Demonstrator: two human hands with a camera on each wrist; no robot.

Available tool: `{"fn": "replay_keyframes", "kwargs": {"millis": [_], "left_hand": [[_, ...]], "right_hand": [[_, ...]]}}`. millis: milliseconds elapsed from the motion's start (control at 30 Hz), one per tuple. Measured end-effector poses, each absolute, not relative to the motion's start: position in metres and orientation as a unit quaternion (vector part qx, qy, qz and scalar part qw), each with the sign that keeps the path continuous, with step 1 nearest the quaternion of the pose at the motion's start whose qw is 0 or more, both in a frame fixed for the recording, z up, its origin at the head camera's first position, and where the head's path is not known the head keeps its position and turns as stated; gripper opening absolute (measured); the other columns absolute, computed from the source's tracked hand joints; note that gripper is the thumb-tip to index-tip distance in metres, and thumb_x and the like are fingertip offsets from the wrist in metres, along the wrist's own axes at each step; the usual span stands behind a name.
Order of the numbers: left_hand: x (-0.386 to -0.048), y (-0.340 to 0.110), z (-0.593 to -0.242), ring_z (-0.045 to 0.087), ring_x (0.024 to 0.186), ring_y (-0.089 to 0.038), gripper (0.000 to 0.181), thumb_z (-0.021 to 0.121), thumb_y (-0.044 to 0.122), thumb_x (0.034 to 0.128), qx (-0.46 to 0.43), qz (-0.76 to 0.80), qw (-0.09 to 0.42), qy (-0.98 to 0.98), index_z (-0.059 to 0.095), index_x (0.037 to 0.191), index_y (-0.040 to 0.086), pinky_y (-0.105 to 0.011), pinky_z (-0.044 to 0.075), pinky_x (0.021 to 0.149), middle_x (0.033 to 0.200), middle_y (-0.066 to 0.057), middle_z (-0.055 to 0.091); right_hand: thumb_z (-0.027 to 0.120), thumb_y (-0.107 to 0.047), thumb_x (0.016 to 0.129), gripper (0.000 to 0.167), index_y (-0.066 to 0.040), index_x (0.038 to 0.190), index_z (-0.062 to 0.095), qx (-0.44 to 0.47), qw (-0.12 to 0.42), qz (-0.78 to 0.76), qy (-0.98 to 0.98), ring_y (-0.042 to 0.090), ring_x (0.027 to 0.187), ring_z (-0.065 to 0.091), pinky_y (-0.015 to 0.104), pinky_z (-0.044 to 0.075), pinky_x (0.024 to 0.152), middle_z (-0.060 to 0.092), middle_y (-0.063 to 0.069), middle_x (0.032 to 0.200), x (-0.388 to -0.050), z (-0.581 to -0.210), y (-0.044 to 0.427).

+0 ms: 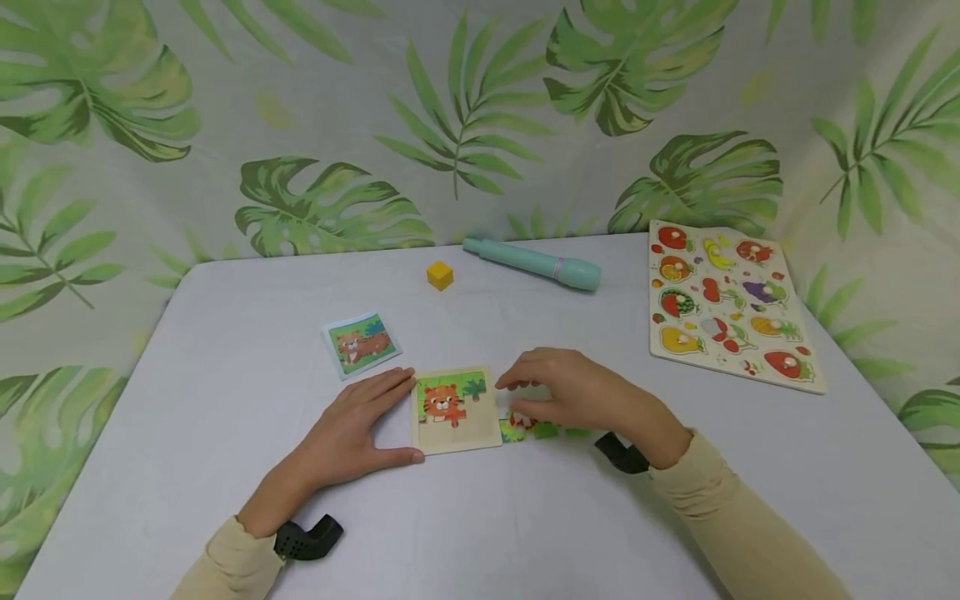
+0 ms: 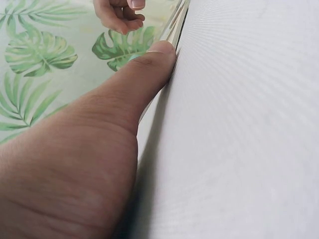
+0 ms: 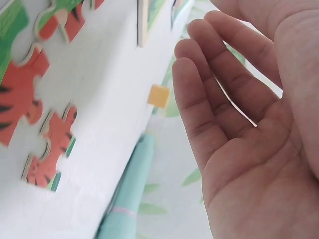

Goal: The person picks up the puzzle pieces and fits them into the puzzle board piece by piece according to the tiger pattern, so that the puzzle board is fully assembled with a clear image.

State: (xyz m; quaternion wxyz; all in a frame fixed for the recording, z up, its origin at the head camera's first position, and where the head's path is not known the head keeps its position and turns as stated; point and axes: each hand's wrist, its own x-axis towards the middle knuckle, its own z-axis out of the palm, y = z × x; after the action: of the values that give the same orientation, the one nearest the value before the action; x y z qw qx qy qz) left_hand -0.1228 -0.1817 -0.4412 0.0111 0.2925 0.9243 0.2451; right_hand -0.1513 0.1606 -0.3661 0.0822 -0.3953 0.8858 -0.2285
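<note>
Midway between the left and right edges of the surface: one tray, part filled. Set pieces show the tiger's face and a leaf at the far side; near side and lower right bare. Judged roughly half done, body left to fit. Seams too small to count.

Loose pieces: at least three, right of tray; total uncertain. Left hand extended, touching tray's left side. Right hand loosely bent above pieces, nothing seen in it.

Others: one card, left; one cube and one tube, far edge; one fruit board, far-right corner.
</note>
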Motion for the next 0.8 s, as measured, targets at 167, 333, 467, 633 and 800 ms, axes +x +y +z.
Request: {"fn": "replay_keyframes", "kwargs": {"millis": [167, 333, 467, 633, 800], "left_hand": [[-0.123, -0.182, -0.442, 0.034, 0.153, -0.027, 0.102, 0.076, 0.07, 0.0802, 0.293, 0.244, 0.012, 0.925, 0.044, 0.158, 0.011, -0.056, 0.031, 0.12, 0.166, -0.003, 0.037], [-0.123, -0.182, -0.442, 0.034, 0.153, -0.027, 0.102, 0.077, 0.069, 0.08, 0.293, 0.244, 0.01, 0.924, 0.044, 0.158, 0.011, -0.056, 0.031, 0.12, 0.166, -0.003, 0.037], [-0.123, -0.182, -0.441, 0.034, 0.153, -0.027, 0.102, 0.078, 0.067, 0.0799, 0.295, 0.244, 0.008, 0.924, 0.044, 0.158, 0.011, -0.055, 0.031, 0.12, 0.166, -0.003, 0.037], [-0.123, -0.182, -0.441, 0.034, 0.153, -0.026, 0.102, 0.078, 0.067, 0.08, 0.295, 0.244, 0.01, 0.924, 0.044, 0.158, 0.011, -0.055, 0.031, 0.12, 0.166, -0.002, 0.037], [-0.123, -0.182, -0.441, 0.034, 0.153, -0.027, 0.102, 0.078, 0.068, 0.08, 0.291, 0.244, 0.014, 0.925, 0.043, 0.158, 0.012, -0.055, 0.03, 0.12, 0.166, -0.002, 0.037]], "right_hand": [[0.078, -0.02, 0.094, 0.031, -0.011, 0.123, 0.075, -0.389, 0.08, -0.235, 0.887, 0.015, 0.108, 0.068, 0.036, 0.059, 0.089, 0.074, 0.0, 0.117, -0.154, -0.365, 0.168], [0.078, -0.019, 0.094, 0.031, -0.011, 0.124, 0.074, -0.379, 0.082, -0.245, 0.888, 0.018, 0.108, 0.068, 0.037, 0.06, 0.086, 0.073, 0.002, 0.119, -0.157, -0.362, 0.175], [0.078, -0.018, 0.094, 0.031, -0.012, 0.124, 0.074, -0.38, 0.077, -0.248, 0.888, 0.019, 0.106, 0.068, 0.039, 0.059, 0.086, 0.074, 0.001, 0.118, -0.16, -0.36, 0.182], [0.078, -0.019, 0.094, 0.031, -0.013, 0.124, 0.074, -0.377, 0.08, -0.261, 0.885, 0.02, 0.104, 0.069, 0.041, 0.059, 0.087, 0.074, 0.001, 0.118, -0.164, -0.36, 0.19], [0.079, -0.021, 0.093, 0.033, -0.014, 0.125, 0.073, -0.375, 0.091, -0.266, 0.883, 0.02, 0.102, 0.068, 0.043, 0.059, 0.086, 0.074, 0.0, 0.118, -0.167, -0.361, 0.197]]}}
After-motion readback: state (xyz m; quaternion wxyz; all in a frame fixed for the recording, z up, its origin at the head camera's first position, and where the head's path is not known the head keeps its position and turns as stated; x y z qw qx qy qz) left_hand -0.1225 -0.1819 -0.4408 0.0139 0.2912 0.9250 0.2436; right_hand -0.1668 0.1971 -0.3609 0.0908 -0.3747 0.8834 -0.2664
